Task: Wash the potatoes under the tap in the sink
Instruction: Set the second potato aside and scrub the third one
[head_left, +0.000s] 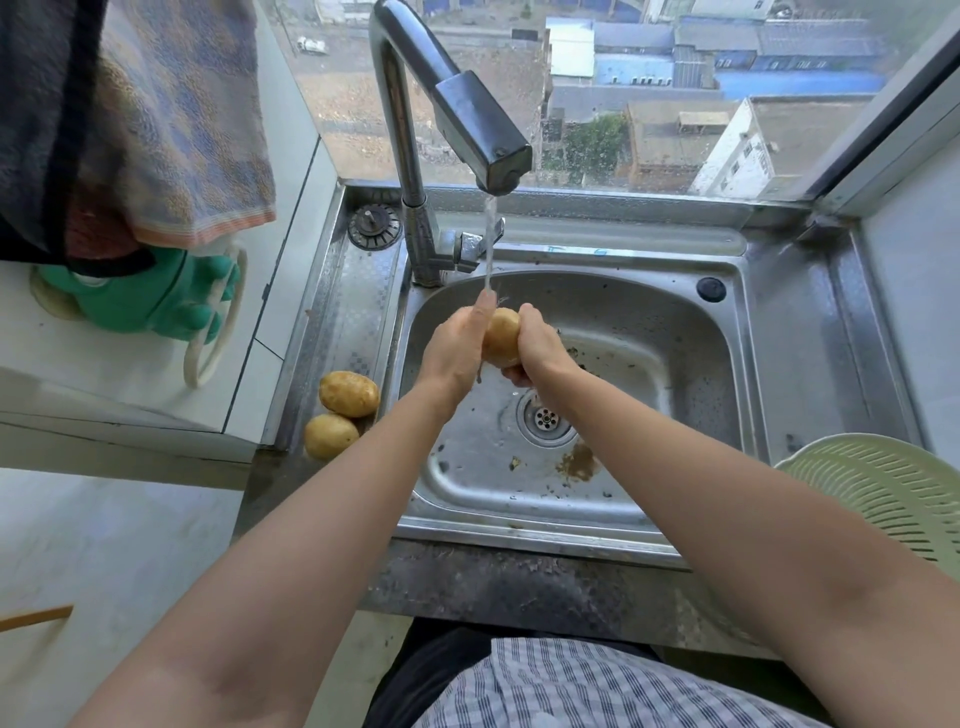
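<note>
Hands: left hand (457, 345) and right hand (535, 345) both closed around one potato (501, 335), clasping it from either side over the sink (691, 374).
Potato in hand: held between the palms, above the basin and clear of its floor; long axis roughly upright, tilted a little; top end bare between the thumbs.
Water: a thin stream (489, 244) falls from the tap (467, 124) and strikes the left fingertips at the potato's upper left, so the stream lies just left of the potato's middle.
Key relation: to wet the whole skin the potato likely needs turning about its long axis and shifting slightly left under the stream; the left hand is nearer the water.
Waiting potatoes: spare potatoes (349, 394), two of them, lie touching each other on the drainboard left of the basin, nearer the left arm; whether washed I cannot tell.
Materials: potato skin tan, smooth, oval, looks wet and probably slippery; sink is dull stainless steel with brown grit near the drain (545, 417).
Colander (893, 488): pale green slotted plastic at the right edge, nearer the right arm; a likely place for clean ones.
Progress: mid-wash, by my judgement.
</note>
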